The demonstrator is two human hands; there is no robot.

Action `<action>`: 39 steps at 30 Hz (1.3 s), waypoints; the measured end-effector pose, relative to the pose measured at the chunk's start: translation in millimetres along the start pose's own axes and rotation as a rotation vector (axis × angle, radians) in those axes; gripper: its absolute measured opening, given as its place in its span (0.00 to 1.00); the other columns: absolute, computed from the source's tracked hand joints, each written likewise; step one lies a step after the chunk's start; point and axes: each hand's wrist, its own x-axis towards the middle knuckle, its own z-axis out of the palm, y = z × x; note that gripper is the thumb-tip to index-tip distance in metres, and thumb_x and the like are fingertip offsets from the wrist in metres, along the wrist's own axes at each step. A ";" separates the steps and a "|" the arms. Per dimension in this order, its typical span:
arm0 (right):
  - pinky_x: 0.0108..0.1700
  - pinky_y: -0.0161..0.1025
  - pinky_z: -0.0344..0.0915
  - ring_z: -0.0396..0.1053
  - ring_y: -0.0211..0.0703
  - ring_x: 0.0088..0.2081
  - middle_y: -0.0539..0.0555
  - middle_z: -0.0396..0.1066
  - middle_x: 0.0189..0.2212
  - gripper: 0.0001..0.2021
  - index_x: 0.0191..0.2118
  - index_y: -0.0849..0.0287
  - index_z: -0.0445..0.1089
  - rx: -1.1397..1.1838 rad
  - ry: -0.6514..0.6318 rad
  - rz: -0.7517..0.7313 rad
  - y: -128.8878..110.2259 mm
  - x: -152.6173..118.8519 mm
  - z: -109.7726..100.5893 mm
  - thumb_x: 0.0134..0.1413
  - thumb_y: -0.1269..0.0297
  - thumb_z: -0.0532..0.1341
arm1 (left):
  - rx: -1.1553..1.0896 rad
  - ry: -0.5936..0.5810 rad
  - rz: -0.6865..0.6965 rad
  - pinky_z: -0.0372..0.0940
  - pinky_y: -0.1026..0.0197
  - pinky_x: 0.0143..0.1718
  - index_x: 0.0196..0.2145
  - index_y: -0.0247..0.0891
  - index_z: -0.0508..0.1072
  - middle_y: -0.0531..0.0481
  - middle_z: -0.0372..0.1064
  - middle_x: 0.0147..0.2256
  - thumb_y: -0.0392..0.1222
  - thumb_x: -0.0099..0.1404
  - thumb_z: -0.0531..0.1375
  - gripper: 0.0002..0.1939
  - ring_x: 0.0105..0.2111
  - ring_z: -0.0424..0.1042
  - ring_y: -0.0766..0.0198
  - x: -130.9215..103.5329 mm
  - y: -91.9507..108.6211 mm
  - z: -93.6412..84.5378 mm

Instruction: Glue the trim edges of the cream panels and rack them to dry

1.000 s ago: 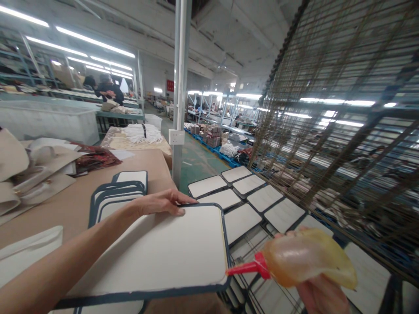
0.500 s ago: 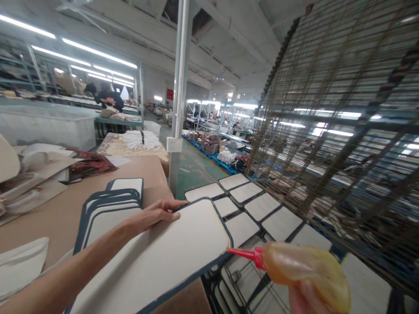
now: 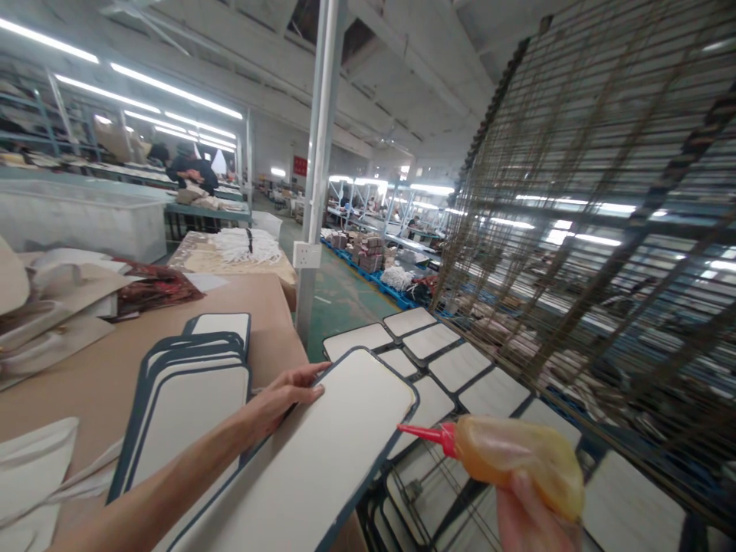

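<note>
My left hand (image 3: 296, 391) grips the far left edge of a large white panel (image 3: 339, 429) with a dark blue border and rounded corners, thumb on its face. In my right hand (image 3: 529, 514) is a soft squeeze bottle (image 3: 517, 460) of yellowish glue, its fingers wrapped around the underside. The bottle's red nozzle (image 3: 422, 435) points left, with its tip at the panel's right edge below the rounded corner. A thin yellowish line shows near that corner. Left of the held panel lies a stack of similar panels (image 3: 195, 406) on the brown table (image 3: 270, 307).
Similar panels (image 3: 460, 366) lie in rows on a rack at the right, under a raised wire mesh frame (image 3: 575, 192). A metal post (image 3: 320, 153) with a socket stands beyond the table. Pale pieces (image 3: 40, 460) lie at the left; a person (image 3: 192, 170) bends over a far table.
The held panel has turned, its far end swinging slightly right. My right hand and the bottle have shifted left, moving the nozzle tip slightly up along the right edge.
</note>
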 end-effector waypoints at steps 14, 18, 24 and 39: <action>0.32 0.29 0.69 0.70 0.37 0.27 0.47 0.72 0.24 0.21 0.34 0.56 0.72 0.141 0.066 0.257 -9.8 -3.0 27.8 0.26 0.64 0.74 | -0.009 -0.017 -0.069 0.68 0.62 0.25 0.40 0.34 0.67 0.47 0.75 0.29 0.43 0.47 0.68 0.23 0.25 0.73 0.61 2.0 -10.2 -3.4; 0.31 0.27 0.68 0.70 0.35 0.27 0.48 0.73 0.24 0.19 0.32 0.56 0.72 0.117 0.044 0.286 -9.0 -4.8 31.8 0.27 0.62 0.74 | 0.038 -0.029 -0.082 0.68 0.62 0.27 0.42 0.35 0.65 0.47 0.75 0.32 0.47 0.48 0.68 0.26 0.27 0.73 0.62 0.3 -8.4 -3.7; 0.35 0.31 0.69 0.72 0.40 0.31 0.49 0.73 0.26 0.20 0.32 0.56 0.72 0.114 0.042 0.293 -7.8 -7.2 32.2 0.25 0.62 0.74 | 0.074 -0.087 -0.083 0.67 0.62 0.31 0.43 0.37 0.63 0.49 0.73 0.34 0.50 0.50 0.67 0.26 0.30 0.72 0.62 0.6 -10.2 -12.6; 0.35 0.32 0.69 0.72 0.38 0.28 0.47 0.74 0.27 0.22 0.37 0.52 0.73 0.194 -0.005 0.343 -13.9 -15.7 40.9 0.27 0.64 0.73 | 0.269 0.000 -0.030 0.62 0.64 0.26 0.43 0.37 0.64 0.50 0.70 0.34 0.57 0.51 0.63 0.28 0.27 0.70 0.64 15.5 -9.5 -22.5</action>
